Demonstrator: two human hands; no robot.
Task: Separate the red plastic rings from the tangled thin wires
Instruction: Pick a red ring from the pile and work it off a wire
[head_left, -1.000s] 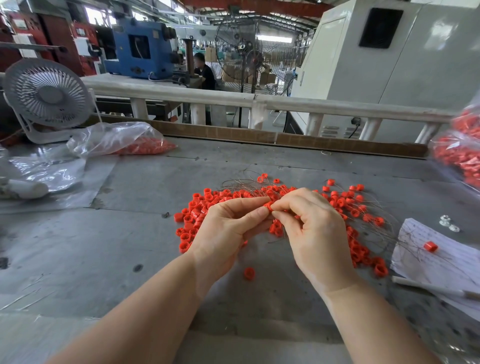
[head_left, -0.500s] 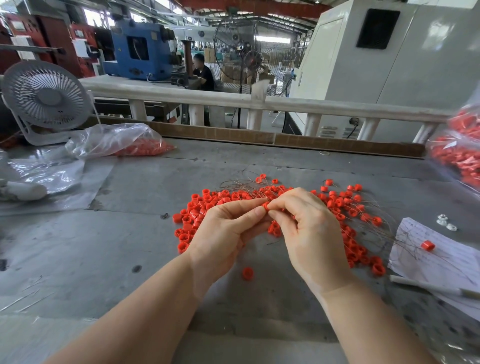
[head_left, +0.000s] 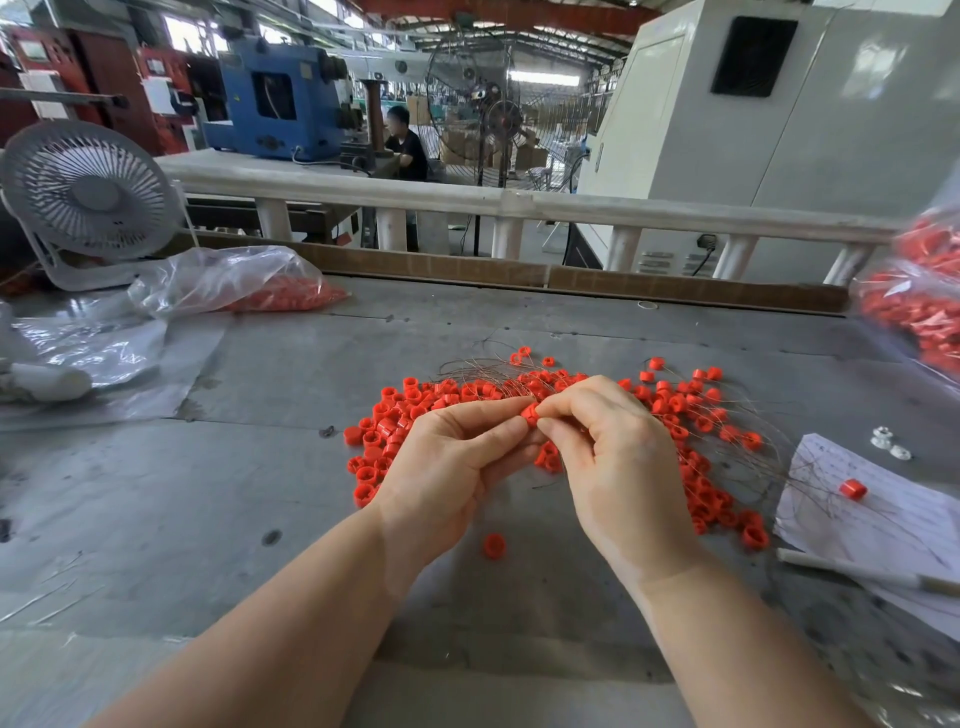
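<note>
Workshop: grey table (head_left: 156, 493) before a railing.
Pile: red rings (head_left: 685, 415) tangled with thin wires (head_left: 483, 371) mid-table, as before.
Left hand (head_left: 447, 467): fingers pinch one ring (head_left: 530, 414).
Right hand (head_left: 618, 467): pinches the same ring; grip unchanged over the last second, so the ring is probably not yet freed.
</note>
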